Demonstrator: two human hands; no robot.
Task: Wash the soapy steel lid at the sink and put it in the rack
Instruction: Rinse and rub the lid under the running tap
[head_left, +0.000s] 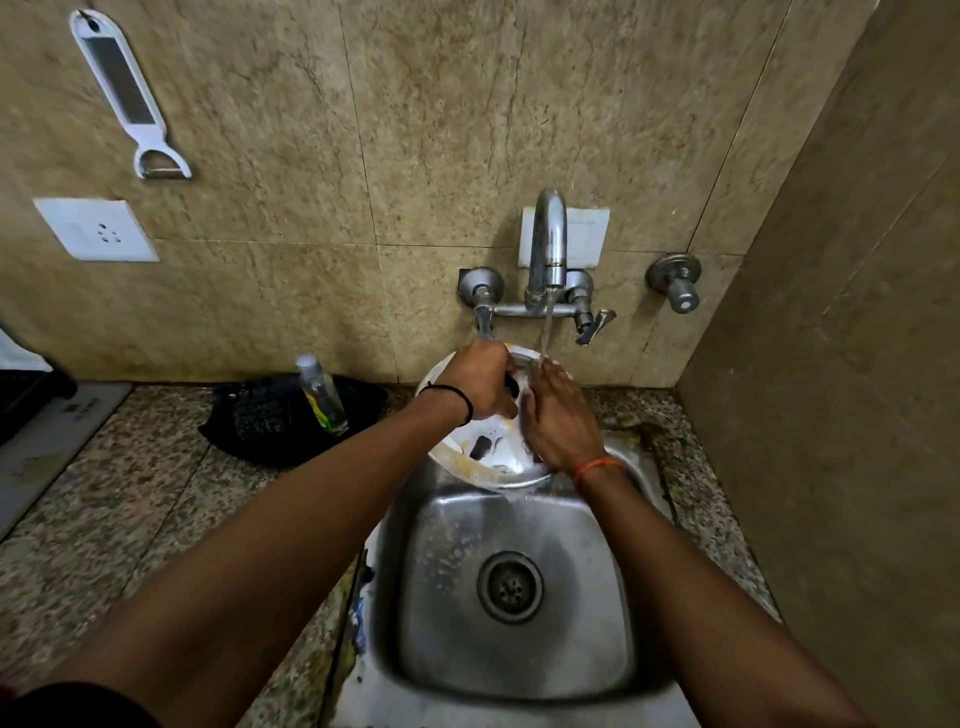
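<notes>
While water runs from the tap (548, 249) in a thin stream, the left hand (483, 382) curls its fingers round the dark knob at the middle of the steel lid (480, 452) and holds the lid tilted over the far end of the sink (519, 587). The right hand (558, 415) lies with its fingers straight and flat against the lid's right side, where the stream comes down on it. A black band circles the left wrist and an orange thread the right. The lid's inner face is turned up toward the camera, pale with suds and streaked yellow along its rim; water spills from its lower edge into the basin. The sink's drain (510, 587) sits below the lid, in the middle of the wet steel bowl.

Left of the sink, on the speckled stone table (130, 499), lies a black mat (270, 421), and a clear bottle (322, 395) with yellow-green liquid stands on it. On the tiled wall behind, a white grater-peeler (127, 96) hangs at the upper left, with a white socket plate (96, 228) below it. A separate round valve (675, 283) sticks out of the wall right of the tap.
</notes>
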